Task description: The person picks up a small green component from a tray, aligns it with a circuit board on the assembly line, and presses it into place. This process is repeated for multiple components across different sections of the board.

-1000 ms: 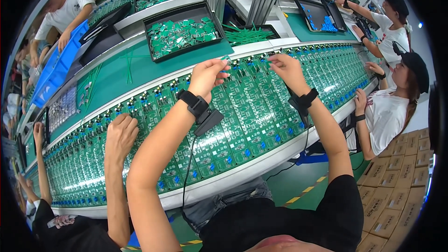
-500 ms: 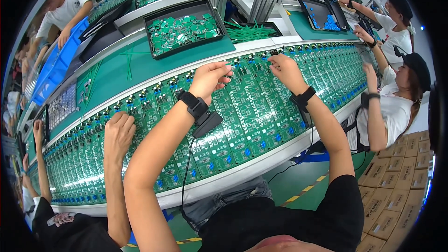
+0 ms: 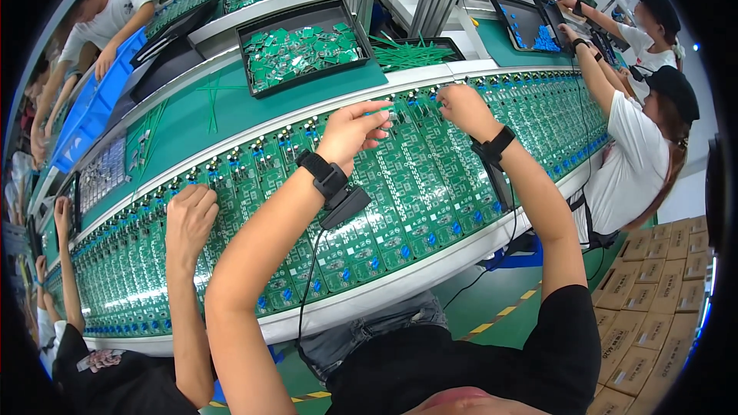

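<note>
A long row of green circuit boards (image 3: 407,200) lies on the line in front of me, with small black, yellow and blue parts along the far edge and blue parts along the near edge. My left hand (image 3: 354,132) is over the far half of the boards, thumb and fingers pinched on a small green piece at the fingertips, whose kind is too small to make out. To its right, my right hand (image 3: 466,114) is at the boards' far edge, its fingers curled closed. What they hold, if anything, is hidden. Both wrists wear black straps.
Beyond the line stand a black tray of small green boards (image 3: 260,79), a tray of green strips (image 3: 415,54) and a tray of blue parts (image 3: 530,40). A co-worker's fist (image 3: 191,215) is left of my left forearm. Another co-worker (image 3: 634,138) leans in at right. Cartons (image 3: 653,284) are stacked at lower right.
My left hand has moved a little to the right and my right hand slightly left, so they are closer together. The co-worker at right has leaned forward, an arm reaching toward the blue parts tray.
</note>
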Demonstrator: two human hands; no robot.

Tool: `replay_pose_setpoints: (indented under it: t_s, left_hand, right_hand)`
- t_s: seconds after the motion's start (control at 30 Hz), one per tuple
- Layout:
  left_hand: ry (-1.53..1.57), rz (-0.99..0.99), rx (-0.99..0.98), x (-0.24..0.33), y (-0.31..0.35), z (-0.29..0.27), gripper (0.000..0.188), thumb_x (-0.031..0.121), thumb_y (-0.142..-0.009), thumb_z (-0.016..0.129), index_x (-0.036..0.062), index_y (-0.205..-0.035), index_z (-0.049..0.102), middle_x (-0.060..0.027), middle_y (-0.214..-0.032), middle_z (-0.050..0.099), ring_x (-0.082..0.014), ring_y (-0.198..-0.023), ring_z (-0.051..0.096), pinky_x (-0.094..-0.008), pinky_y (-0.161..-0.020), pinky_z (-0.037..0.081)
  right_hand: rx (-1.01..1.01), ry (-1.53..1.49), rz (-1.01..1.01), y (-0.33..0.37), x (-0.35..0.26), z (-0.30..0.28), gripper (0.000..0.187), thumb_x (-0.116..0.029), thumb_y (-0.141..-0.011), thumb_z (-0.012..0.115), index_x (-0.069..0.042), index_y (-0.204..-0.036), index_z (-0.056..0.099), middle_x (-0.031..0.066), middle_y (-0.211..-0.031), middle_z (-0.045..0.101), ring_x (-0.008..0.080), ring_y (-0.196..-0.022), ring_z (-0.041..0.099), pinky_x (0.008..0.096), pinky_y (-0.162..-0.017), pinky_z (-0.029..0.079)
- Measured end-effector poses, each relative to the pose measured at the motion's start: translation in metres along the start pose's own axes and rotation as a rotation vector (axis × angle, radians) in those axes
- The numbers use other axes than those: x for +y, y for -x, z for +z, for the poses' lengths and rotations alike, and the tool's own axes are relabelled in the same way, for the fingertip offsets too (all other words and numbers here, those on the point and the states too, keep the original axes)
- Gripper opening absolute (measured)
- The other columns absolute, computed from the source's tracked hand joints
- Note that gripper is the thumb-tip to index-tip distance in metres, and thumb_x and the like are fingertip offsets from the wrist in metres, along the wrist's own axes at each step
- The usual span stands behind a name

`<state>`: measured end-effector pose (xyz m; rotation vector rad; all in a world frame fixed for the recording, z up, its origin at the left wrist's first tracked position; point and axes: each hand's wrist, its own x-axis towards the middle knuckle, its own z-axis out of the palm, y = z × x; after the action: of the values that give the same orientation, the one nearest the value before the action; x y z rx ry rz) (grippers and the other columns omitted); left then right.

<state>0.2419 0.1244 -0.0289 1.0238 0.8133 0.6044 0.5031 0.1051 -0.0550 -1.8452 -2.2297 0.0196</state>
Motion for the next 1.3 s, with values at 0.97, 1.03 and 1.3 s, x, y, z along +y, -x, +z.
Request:
replay_pose_setpoints:
  t_s: [0.97, 1.03, 1.3]
  left_hand:
    - [-1.467, 0.33, 0.78, 0.062, -0.071, -0.07, 0.03, 0.034, -0.075, 0.063, 0.0061, -0.085, 0.062, -0.0087, -0.076, 0.065, -0.0223, -0.072, 0.063, -0.0328, -0.064, 0.048]
    - [-1.488, 0.33, 0.766, 0.058, -0.078, -0.083, 0.029, 0.033, -0.074, 0.063, 0.006, -0.084, 0.062, -0.009, -0.076, 0.065, -0.0231, -0.073, 0.063, -0.0333, -0.065, 0.048]
    - [-1.357, 0.381, 0.633, 0.049, -0.087, -0.099, 0.021, 0.025, -0.073, 0.065, 0.0053, -0.08, 0.061, -0.0089, -0.076, 0.063, -0.0238, -0.072, 0.061, -0.0342, -0.065, 0.047]
  right_hand:
    - [0.325, -0.741, 0.504, 0.076, 0.086, -0.031, 0.016, -0.006, -0.073, 0.066, 0.001, -0.087, 0.065, 0.0079, -0.081, 0.066, 0.0114, -0.075, 0.062, 0.022, -0.068, 0.048]
    - [0.322, -0.734, 0.557, 0.073, 0.095, -0.024, 0.015, -0.006, -0.073, 0.066, 0.001, -0.086, 0.065, 0.0081, -0.08, 0.066, 0.0115, -0.074, 0.062, 0.0221, -0.068, 0.048]
    - [0.482, -0.534, 0.335, 0.048, 0.084, -0.012, 0.013, -0.003, -0.071, 0.065, -0.003, -0.083, 0.062, 0.0067, -0.074, 0.063, 0.015, -0.069, 0.061, 0.0255, -0.064, 0.049]
